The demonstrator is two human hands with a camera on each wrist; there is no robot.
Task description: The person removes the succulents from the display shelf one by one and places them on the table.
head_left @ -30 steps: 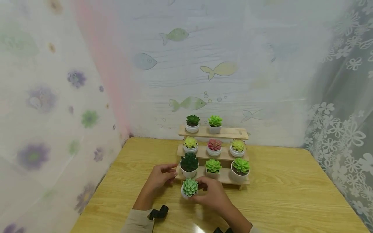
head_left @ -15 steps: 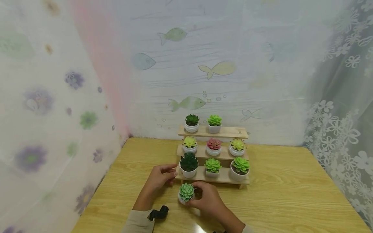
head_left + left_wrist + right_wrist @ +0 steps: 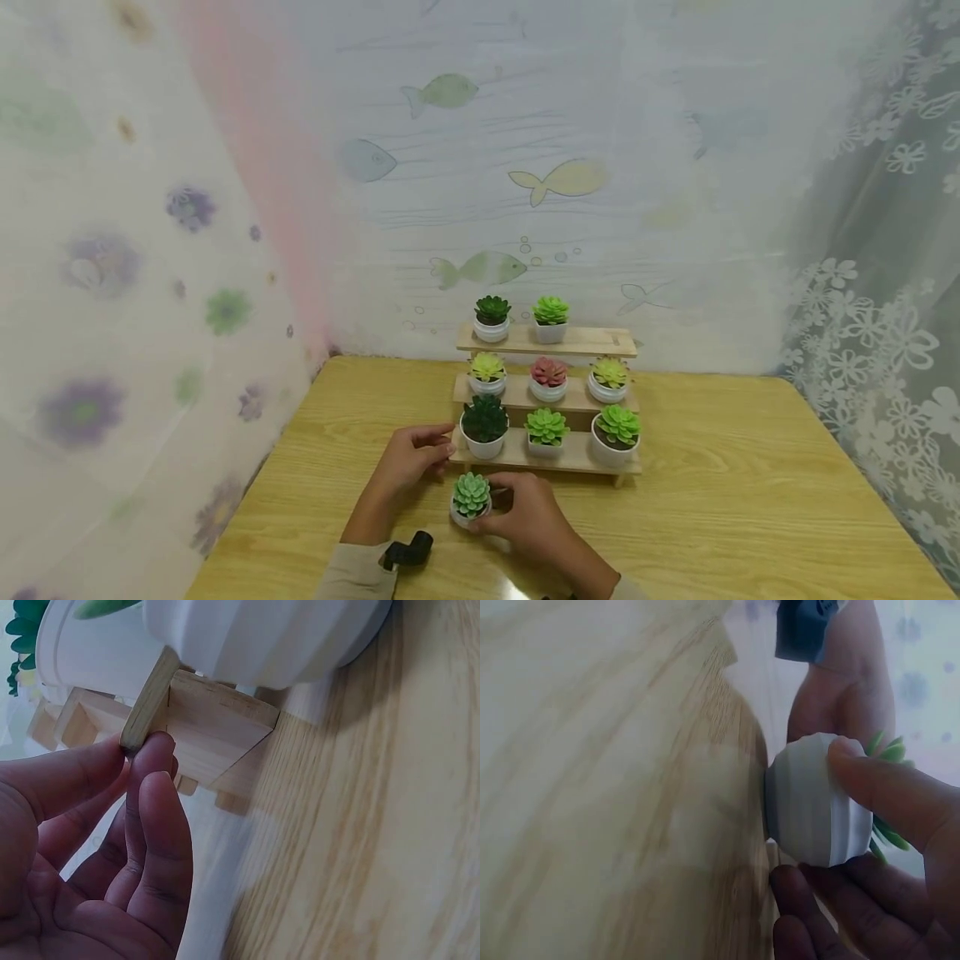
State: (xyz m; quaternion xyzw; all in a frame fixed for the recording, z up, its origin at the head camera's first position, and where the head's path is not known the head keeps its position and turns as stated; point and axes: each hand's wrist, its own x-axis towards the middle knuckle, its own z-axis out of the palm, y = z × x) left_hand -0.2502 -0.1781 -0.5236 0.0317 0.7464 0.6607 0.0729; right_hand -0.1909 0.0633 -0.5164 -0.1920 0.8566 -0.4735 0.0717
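Note:
My right hand (image 3: 525, 510) holds a small potted succulent (image 3: 471, 496) between thumb and fingers, in front of the stand's left end. Pale green leaves top its white ribbed pot (image 3: 810, 799), whose base is right at the tabletop in the right wrist view. With thumb and fingertips, my left hand (image 3: 412, 454) pinches the left end of the lowest board of a three-tier wooden plant stand (image 3: 577, 450). That board end (image 3: 146, 705) shows close up in the left wrist view, with the ribbed white pot near it.
Several potted succulents fill the stand: a dark green one (image 3: 484, 421) at the bottom left, a red one (image 3: 549, 375) on the middle tier, and a bright green one (image 3: 551, 317) on top. The wood-grain table (image 3: 720, 492) extends to both sides. Patterned curtains (image 3: 570, 108) hang behind.
My right hand has moved the pale green succulent left and a little toward me, away from the stand's front. My left hand has stayed at the board's end.

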